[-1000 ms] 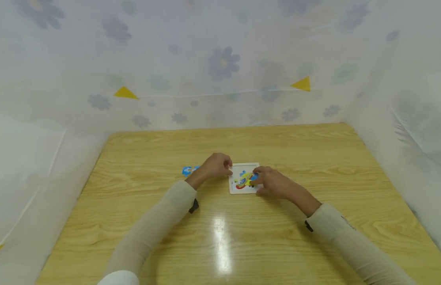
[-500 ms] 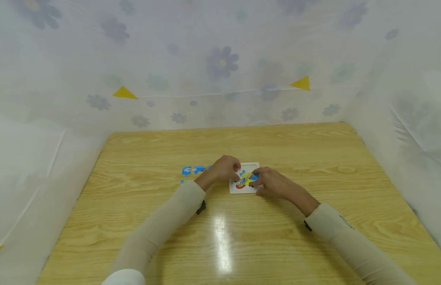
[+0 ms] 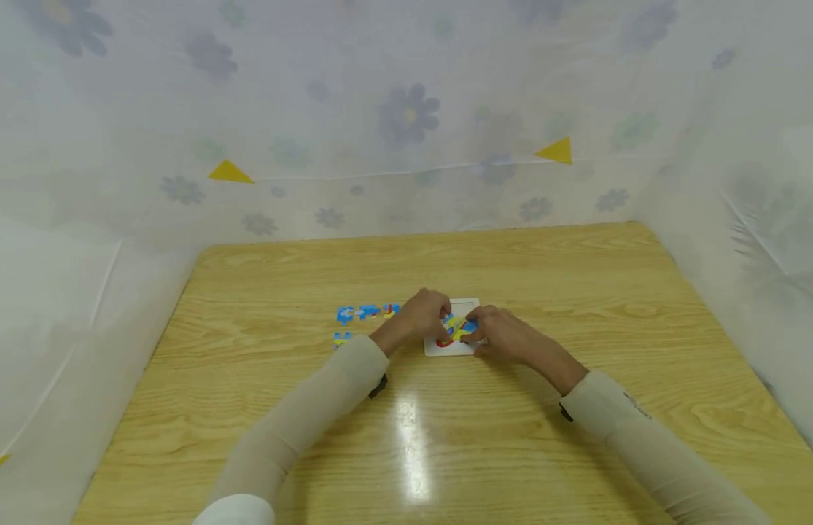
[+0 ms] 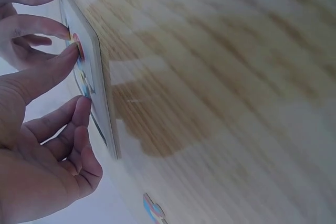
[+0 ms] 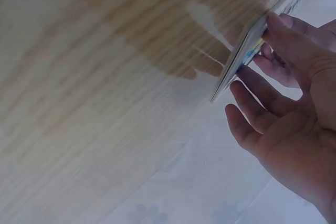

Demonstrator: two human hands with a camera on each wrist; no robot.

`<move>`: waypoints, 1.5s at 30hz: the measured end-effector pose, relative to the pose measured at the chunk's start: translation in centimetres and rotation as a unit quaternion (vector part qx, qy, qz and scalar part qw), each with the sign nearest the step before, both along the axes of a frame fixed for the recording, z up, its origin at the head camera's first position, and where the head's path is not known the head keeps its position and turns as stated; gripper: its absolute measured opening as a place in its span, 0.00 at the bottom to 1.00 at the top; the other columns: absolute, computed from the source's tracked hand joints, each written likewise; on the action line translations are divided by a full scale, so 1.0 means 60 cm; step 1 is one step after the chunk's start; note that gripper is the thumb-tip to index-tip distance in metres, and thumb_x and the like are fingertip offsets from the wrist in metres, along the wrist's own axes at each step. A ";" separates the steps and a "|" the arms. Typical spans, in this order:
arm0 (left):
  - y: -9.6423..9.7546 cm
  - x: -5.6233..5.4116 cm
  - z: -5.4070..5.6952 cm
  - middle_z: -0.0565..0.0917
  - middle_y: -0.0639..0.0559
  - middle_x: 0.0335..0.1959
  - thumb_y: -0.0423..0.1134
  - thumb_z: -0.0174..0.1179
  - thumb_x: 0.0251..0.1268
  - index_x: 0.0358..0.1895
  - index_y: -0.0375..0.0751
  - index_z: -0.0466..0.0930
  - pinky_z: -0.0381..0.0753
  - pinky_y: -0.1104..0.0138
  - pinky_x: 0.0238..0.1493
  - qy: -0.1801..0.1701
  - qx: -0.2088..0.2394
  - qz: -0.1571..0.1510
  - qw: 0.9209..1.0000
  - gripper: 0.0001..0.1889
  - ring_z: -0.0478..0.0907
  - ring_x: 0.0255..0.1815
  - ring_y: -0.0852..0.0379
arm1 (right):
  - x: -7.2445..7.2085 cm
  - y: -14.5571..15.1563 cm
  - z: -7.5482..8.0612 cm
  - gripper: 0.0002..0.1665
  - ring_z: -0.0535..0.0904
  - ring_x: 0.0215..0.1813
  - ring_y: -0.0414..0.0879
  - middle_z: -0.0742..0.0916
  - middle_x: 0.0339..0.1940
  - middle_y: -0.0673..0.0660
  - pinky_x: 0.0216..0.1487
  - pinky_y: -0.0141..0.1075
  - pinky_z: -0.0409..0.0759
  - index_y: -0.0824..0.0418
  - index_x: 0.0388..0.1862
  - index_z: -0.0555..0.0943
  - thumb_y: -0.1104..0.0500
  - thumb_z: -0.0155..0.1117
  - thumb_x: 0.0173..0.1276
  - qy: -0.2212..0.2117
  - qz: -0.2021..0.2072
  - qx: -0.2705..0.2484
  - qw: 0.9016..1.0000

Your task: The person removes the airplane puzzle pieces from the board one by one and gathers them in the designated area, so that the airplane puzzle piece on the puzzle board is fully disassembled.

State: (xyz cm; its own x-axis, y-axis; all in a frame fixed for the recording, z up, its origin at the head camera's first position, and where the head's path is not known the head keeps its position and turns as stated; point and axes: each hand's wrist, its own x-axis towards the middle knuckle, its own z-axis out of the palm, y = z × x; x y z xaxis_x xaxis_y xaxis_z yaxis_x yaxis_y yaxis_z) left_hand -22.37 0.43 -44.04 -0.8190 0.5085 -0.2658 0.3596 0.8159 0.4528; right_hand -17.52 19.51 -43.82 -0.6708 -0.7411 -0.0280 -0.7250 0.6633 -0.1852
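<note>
A small white-framed jigsaw puzzle board (image 3: 464, 302) lies on the table with a blue, yellow and red picture partly assembled in it. My left hand (image 3: 424, 313) is over the board's left part, thumb and index finger pinching a puzzle piece (image 4: 83, 80) low against the board; the fingers cover most of it. From the right, my right hand (image 3: 504, 335) holds the board, with its thumb at the near edge and its fingertips on the picture. In the right wrist view, the board (image 5: 247, 45) appears edge-on beside the right thumb.
Left of the board lie several loose puzzle pieces (image 3: 367, 312) in a row, with another piece (image 3: 341, 339) nearer, partly behind the left forearm. The wood-grain table (image 3: 544, 452) is bordered by a flowered white curtain (image 3: 354, 109).
My left hand has moved right, from the board's left edge onto the picture, uncovering more loose pieces behind it. My right hand has stayed almost in place on the board.
</note>
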 end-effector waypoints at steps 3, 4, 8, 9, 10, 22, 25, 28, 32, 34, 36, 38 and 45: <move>0.003 0.001 -0.001 0.78 0.55 0.35 0.43 0.74 0.46 0.46 0.41 0.80 0.71 0.70 0.36 0.004 -0.003 -0.003 1.000 0.22 0.69 0.40 0.57 | 0.000 -0.001 0.001 0.17 0.78 0.53 0.60 0.80 0.53 0.68 0.50 0.46 0.80 0.59 0.45 0.86 0.58 0.72 0.56 0.000 0.003 0.001 1.000; 0.003 0.001 -0.001 0.78 0.55 0.35 0.43 0.74 0.46 0.46 0.41 0.80 0.71 0.70 0.36 0.005 -0.005 -0.004 1.000 0.22 0.69 0.41 0.58 | 0.000 -0.001 0.001 0.17 0.78 0.53 0.60 0.80 0.53 0.68 0.50 0.46 0.80 0.59 0.46 0.86 0.59 0.72 0.56 0.000 0.003 0.001 1.000; 0.005 0.001 0.001 0.78 0.54 0.37 0.42 0.74 0.46 0.47 0.41 0.79 0.72 0.70 0.39 0.002 -0.007 -0.001 1.000 0.23 0.69 0.43 0.57 | 0.001 -0.001 0.001 0.17 0.78 0.53 0.60 0.80 0.53 0.68 0.50 0.47 0.80 0.59 0.46 0.86 0.58 0.71 0.56 0.002 0.005 0.002 1.000; 0.005 0.001 0.002 0.78 0.54 0.38 0.42 0.74 0.46 0.47 0.41 0.79 0.72 0.70 0.40 0.000 -0.005 0.000 1.000 0.23 0.69 0.44 0.57 | 0.001 -0.001 0.001 0.17 0.78 0.53 0.60 0.80 0.53 0.68 0.50 0.47 0.80 0.59 0.46 0.86 0.58 0.72 0.56 0.003 0.006 0.003 1.000; 0.006 0.002 0.003 0.79 0.53 0.38 0.41 0.74 0.46 0.47 0.40 0.79 0.73 0.69 0.41 -0.002 -0.004 0.000 1.000 0.23 0.70 0.44 0.57 | 0.001 -0.002 0.002 0.17 0.78 0.53 0.60 0.80 0.53 0.68 0.49 0.47 0.80 0.59 0.46 0.86 0.58 0.72 0.56 0.006 0.006 0.005 1.000; 0.006 0.003 -0.001 0.76 0.54 0.36 0.41 0.75 0.45 0.46 0.41 0.77 0.71 0.71 0.38 0.003 0.005 0.013 1.000 0.24 0.69 0.42 0.58 | 0.003 -0.003 -0.004 0.16 0.80 0.50 0.60 0.82 0.50 0.69 0.47 0.45 0.81 0.59 0.43 0.87 0.59 0.73 0.54 0.037 0.018 -0.004 0.999; 0.007 0.004 -0.002 0.77 0.54 0.36 0.43 0.75 0.45 0.47 0.41 0.77 0.71 0.70 0.38 0.014 -0.005 0.006 1.000 0.24 0.69 0.42 0.57 | 0.004 -0.002 -0.004 0.16 0.80 0.50 0.60 0.82 0.49 0.70 0.46 0.45 0.81 0.60 0.43 0.87 0.60 0.73 0.54 0.044 0.022 -0.008 0.999; 0.008 0.004 -0.001 0.78 0.55 0.36 0.44 0.75 0.44 0.48 0.41 0.79 0.72 0.70 0.38 0.030 -0.019 -0.002 0.999 0.25 0.69 0.43 0.57 | 0.005 -0.001 -0.005 0.16 0.79 0.51 0.60 0.82 0.50 0.69 0.48 0.45 0.81 0.60 0.43 0.87 0.60 0.73 0.54 0.046 0.021 -0.007 0.999; 0.006 0.005 0.001 0.80 0.55 0.36 0.45 0.72 0.50 0.46 0.41 0.80 0.74 0.69 0.37 0.049 -0.018 -0.004 0.999 0.20 0.73 0.42 0.57 | 0.006 0.001 -0.006 0.15 0.79 0.53 0.59 0.82 0.51 0.68 0.49 0.45 0.81 0.59 0.43 0.87 0.59 0.72 0.55 0.055 0.023 -0.003 0.998; 0.005 0.006 0.003 0.82 0.53 0.37 0.43 0.67 0.56 0.44 0.41 0.81 0.77 0.69 0.37 0.064 -0.011 -0.004 0.998 0.15 0.76 0.41 0.57 | 0.006 0.002 -0.007 0.14 0.79 0.53 0.59 0.83 0.51 0.68 0.49 0.45 0.81 0.59 0.43 0.87 0.60 0.72 0.55 0.057 0.025 -0.004 0.998; 0.005 0.006 0.005 0.84 0.51 0.39 0.41 0.62 0.62 0.43 0.40 0.83 0.79 0.68 0.39 0.080 -0.002 -0.003 0.997 0.11 0.79 0.41 0.56 | 0.006 0.002 -0.008 0.14 0.79 0.53 0.59 0.83 0.51 0.68 0.49 0.45 0.80 0.59 0.43 0.87 0.60 0.72 0.56 0.054 0.024 -0.005 0.998; 0.004 0.006 0.006 0.85 0.50 0.40 0.39 0.59 0.65 0.41 0.40 0.84 0.80 0.67 0.39 0.089 0.012 0.006 0.996 0.08 0.81 0.40 0.55 | 0.006 0.002 -0.009 0.15 0.79 0.53 0.59 0.83 0.51 0.68 0.49 0.46 0.80 0.59 0.43 0.87 0.61 0.72 0.55 0.056 0.025 -0.004 0.998; 0.003 0.006 0.006 0.84 0.53 0.35 0.39 0.57 0.67 0.34 0.43 0.84 0.77 0.69 0.35 0.083 0.049 0.033 0.995 0.07 0.79 0.34 0.59 | 0.007 0.002 -0.008 0.16 0.79 0.53 0.59 0.82 0.52 0.69 0.51 0.46 0.80 0.59 0.44 0.87 0.61 0.72 0.55 0.051 0.024 -0.001 0.998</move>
